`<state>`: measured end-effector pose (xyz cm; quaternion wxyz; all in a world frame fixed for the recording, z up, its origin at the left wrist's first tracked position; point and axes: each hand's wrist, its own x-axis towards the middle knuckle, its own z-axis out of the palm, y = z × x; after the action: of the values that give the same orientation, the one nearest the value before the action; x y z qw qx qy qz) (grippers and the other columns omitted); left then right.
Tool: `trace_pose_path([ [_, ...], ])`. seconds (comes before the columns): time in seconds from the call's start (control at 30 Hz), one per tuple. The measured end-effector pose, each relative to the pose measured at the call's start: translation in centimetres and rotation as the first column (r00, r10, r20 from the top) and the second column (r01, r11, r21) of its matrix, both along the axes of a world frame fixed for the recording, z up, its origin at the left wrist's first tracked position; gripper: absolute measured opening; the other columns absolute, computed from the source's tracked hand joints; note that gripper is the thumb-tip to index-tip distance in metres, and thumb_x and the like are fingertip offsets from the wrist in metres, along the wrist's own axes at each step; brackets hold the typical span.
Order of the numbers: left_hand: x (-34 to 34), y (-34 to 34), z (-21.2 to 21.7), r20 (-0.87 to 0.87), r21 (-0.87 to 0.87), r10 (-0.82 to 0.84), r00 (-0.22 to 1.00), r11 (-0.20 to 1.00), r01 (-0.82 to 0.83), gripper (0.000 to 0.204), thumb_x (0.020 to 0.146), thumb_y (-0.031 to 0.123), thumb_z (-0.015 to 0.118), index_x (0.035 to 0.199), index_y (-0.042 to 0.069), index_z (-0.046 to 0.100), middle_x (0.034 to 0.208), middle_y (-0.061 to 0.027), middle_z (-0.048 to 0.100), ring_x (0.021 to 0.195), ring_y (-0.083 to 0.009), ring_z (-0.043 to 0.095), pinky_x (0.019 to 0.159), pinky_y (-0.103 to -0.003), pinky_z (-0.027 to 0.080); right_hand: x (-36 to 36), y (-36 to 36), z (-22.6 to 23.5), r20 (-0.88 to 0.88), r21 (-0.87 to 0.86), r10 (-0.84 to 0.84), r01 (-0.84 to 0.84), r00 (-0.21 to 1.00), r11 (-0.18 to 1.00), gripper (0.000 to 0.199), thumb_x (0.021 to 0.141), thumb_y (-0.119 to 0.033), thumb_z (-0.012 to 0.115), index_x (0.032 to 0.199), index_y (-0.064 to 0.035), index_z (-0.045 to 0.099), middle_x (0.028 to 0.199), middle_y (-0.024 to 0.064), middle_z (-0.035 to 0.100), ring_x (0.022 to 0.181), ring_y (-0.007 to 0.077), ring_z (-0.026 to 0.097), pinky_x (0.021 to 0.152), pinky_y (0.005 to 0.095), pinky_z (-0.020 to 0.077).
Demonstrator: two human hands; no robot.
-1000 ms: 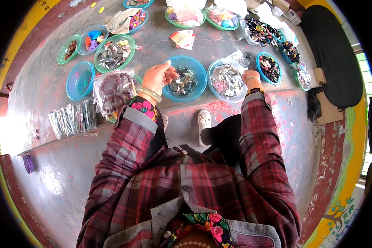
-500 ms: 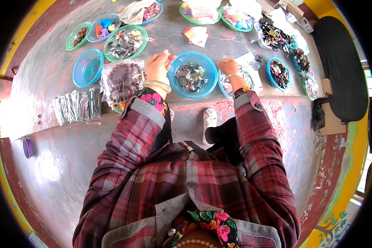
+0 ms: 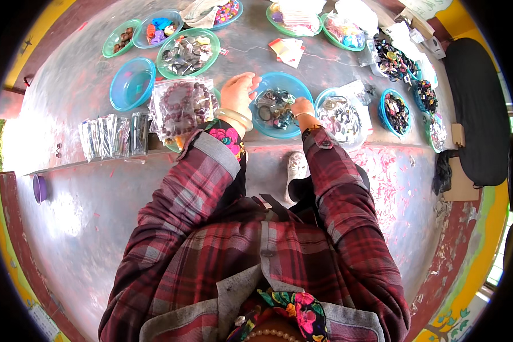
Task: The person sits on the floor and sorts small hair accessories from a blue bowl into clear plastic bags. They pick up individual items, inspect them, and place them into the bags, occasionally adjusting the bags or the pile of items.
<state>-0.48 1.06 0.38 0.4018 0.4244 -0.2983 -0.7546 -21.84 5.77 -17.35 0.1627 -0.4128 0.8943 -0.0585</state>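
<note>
A light-blue plastic basin stands in front of me, holding small shiny pieces in clear packets. At its left rim is my left hand, its fingers curled in; whatever they hold is hidden. My right hand reaches over the basin's right side, its fingers closed near the packets. What it grips, if anything, is too small to make out. Just right of that hand sits a clear tub of dark and silvery ring-shaped pieces. Beside my left wrist lie clear bags of purple bead strings.
Left are a blue basin, a green basin of shiny packets and a row of slim packets. Red-and-white cards lie beyond. A blue basket of dark pieces stands right. The raised platform's edge runs before my feet.
My right hand has moved left, from the tub at the right to over the blue basin. My left hand stays by the basin's left rim. The whole view has shifted slightly.
</note>
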Motion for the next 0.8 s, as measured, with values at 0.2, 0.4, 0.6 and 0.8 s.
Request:
trace_pose_path([
  [0.2, -0.4, 0.0, 0.2, -0.018, 0.024, -0.032, 0.999, 0.999, 0.033, 0.018, 0.080, 0.019, 0.057, 0.094, 0.007, 0.056, 0.090, -0.0075, 0.061, 0.084, -0.0145, 0.055, 0.073, -0.028, 0.039, -0.7, -0.1, -2.1, 0.166, 0.078, -0.140, 0.129, 0.976, 0.989, 0.036, 0.070, -0.033, 0.056, 0.089, -0.0032, 0.062, 0.089, 0.0133, 0.063, 0.083, 0.0248, 0.061, 0.074, 0.0338, 0.0475],
  [0.4, -0.5, 0.2, 0.4, -0.048, -0.005, -0.068, 0.997, 0.998, 0.068, 0.017, 0.080, 0.018, 0.057, 0.092, 0.007, 0.056, 0.088, -0.0071, 0.062, 0.083, -0.0142, 0.056, 0.073, -0.027, 0.039, -1.4, -0.4, -2.9, 0.224, 0.222, 0.085, -0.136, 0.971, 0.966, 0.027, 0.071, -0.031, 0.057, 0.074, -0.0050, 0.064, 0.058, 0.0048, 0.061, 0.047, 0.0156, 0.058, 0.050, 0.0267, 0.0466],
  [0.6, 0.2, 0.0, 0.1, -0.044, 0.010, -0.069, 0.997, 0.998, 0.070, 0.018, 0.079, 0.020, 0.057, 0.093, 0.007, 0.056, 0.091, -0.0061, 0.061, 0.086, -0.0144, 0.055, 0.074, -0.028, 0.039, -0.1, -1.3, 4.8, 0.284, 0.083, 0.177, -0.208, 0.942, 0.975, 0.018, 0.076, -0.024, 0.058, 0.077, -0.0069, 0.063, 0.068, 0.0016, 0.061, 0.059, 0.0127, 0.057, 0.051, 0.0260, 0.0448],
  [0.8, 0.0, 0.3, 1.1, 0.093, -0.013, -0.095, 0.991, 0.995, 0.096, 0.023, 0.078, 0.025, 0.061, 0.095, 0.010, 0.057, 0.097, -0.0002, 0.058, 0.086, -0.0126, 0.052, 0.072, -0.029, 0.038, 0.3, 0.2, 15.6, 0.945, -0.285, 0.184, 0.408, 0.269, 0.867, 0.013, 0.078, -0.010, 0.059, 0.089, -0.0031, 0.062, 0.079, 0.0047, 0.064, 0.067, 0.0120, 0.059, 0.057, 0.0225, 0.0434],
])
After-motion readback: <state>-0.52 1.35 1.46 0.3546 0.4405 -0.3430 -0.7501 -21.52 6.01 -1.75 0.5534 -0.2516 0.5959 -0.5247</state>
